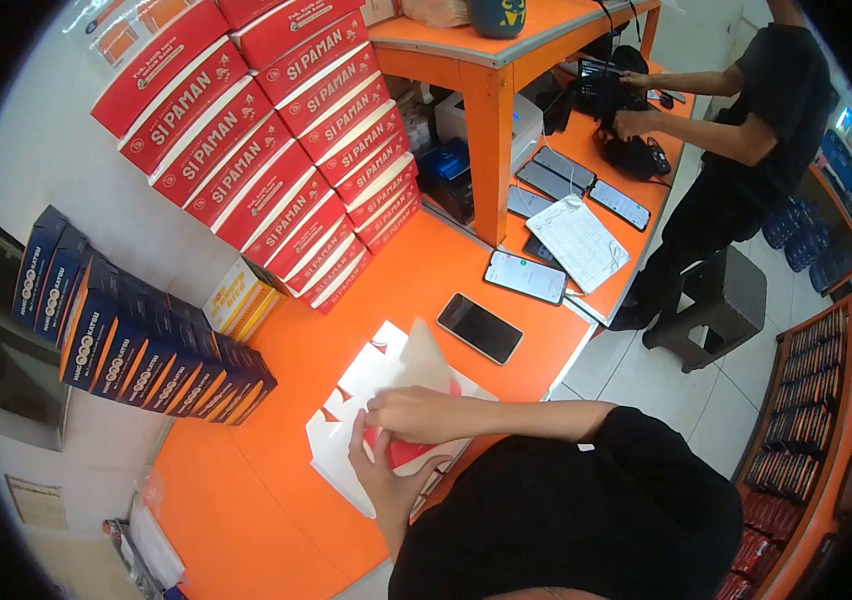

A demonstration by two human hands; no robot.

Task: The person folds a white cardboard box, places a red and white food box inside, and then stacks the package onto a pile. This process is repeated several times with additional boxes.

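Note:
A flat white cardboard sheet with cut edges and red printing [338, 440] lies on the orange table [236, 500]. My right hand [408, 412] is closed on it near its middle, with the fingers curled at the red part. Just below, my left hand [386, 482] rests along its near edge, fingers apart and thumb spread, the fingertips close to my right hand. A pale flap [428, 358] of the cardboard stands up beyond my right hand. A dark-screened phone [481, 328] lies to the right of the sheet.
Tall stacks of red boxes [276, 160] stand at the back left, with dark blue boxes [146, 350] nearer. Several phones and a paper pad [578, 245] lie at the right. Another person [776, 130] handles a dark bag beside a stool [716, 305].

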